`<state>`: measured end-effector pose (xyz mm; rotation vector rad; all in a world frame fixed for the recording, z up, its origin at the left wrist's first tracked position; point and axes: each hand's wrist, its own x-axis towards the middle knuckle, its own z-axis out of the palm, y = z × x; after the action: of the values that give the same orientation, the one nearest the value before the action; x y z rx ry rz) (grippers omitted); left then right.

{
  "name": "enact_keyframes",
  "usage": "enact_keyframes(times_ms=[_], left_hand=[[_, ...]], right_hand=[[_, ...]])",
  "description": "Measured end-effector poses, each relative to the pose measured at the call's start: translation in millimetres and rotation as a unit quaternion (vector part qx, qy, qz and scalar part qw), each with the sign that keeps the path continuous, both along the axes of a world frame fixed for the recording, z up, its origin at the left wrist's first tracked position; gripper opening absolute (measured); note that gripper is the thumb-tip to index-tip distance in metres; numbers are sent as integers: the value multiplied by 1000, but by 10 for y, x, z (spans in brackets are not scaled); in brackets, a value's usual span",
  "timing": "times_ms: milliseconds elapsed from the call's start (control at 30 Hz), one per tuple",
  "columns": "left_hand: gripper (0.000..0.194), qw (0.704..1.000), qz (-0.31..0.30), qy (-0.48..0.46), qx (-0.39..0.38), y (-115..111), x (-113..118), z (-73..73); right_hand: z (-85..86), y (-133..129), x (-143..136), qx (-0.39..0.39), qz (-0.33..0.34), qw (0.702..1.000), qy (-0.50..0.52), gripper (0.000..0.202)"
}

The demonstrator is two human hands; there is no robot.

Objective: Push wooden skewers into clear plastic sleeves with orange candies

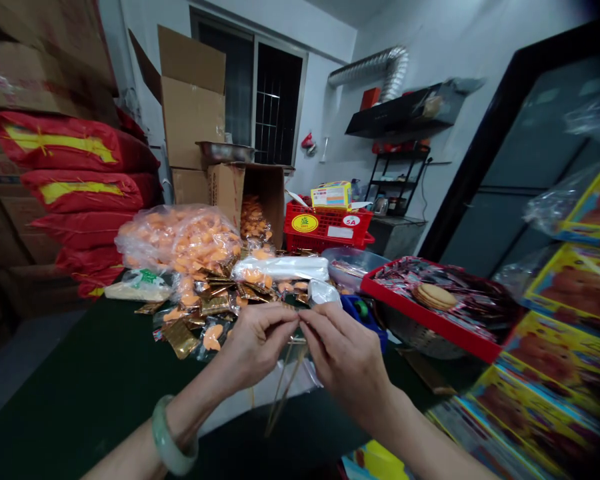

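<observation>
My left hand (260, 340) and my right hand (343, 347) meet fingertip to fingertip above the green table (55, 380). Both are pinched closed on something too small and hidden to name. Below them, thin sticks (285, 387) slant downward, blurred; whether the fingers hold them is unclear. A white sheet or bag (265, 393) lies under the hands. Just beyond them are gold packets (180, 337) and orange pieces in clear wrapping (213, 337). A jade-green bangle (167, 437) circles the left wrist.
A large bag of orange pieces (180, 237) stands behind. To the right are a blue tape dispenser (365, 320), a red tray of packets (430, 320) with round biscuits (435, 297), and stacked yellow boxes (550, 353). Red baskets (325, 223) sit at the back.
</observation>
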<state>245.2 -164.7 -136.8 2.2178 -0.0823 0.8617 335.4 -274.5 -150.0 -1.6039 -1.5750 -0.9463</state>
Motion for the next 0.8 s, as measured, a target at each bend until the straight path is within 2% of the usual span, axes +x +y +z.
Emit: enact_keyframes(times_ms=[200, 333, 400, 533, 633, 700, 767, 800], left_hand=[[22, 979, 40, 118, 160, -41, -54, -22], [20, 964, 67, 165, 199, -91, -20, -84], [20, 965, 61, 165, 194, -107, -8, -96], [23, 982, 11, 137, 126, -88, -31, -54], [23, 993, -3, 115, 32, -3, -89, 7], [20, 994, 7, 93, -64, 82, -131, 36], [19, 983, 16, 74, -164, 167, -159, 50], [19, 976, 17, 70, -206, 201, -163, 53]], right_hand=[[-120, -39, 71, -40, -42, 997, -48, 27], [-192, -46, 66, -46, -80, 994, -60, 28], [-217, -26, 88, -45, -70, 996, -32, 26], [-190, -63, 303, -30, -46, 995, 88, 21], [-182, -338, 563, -14, -66, 977, 203, 20], [-264, -648, 665, -71, -44, 941, 328, 22], [-438, -971, 648, -155, -22, 884, 441, 26], [-547, -1103, 597, -146, -35, 863, 482, 31]])
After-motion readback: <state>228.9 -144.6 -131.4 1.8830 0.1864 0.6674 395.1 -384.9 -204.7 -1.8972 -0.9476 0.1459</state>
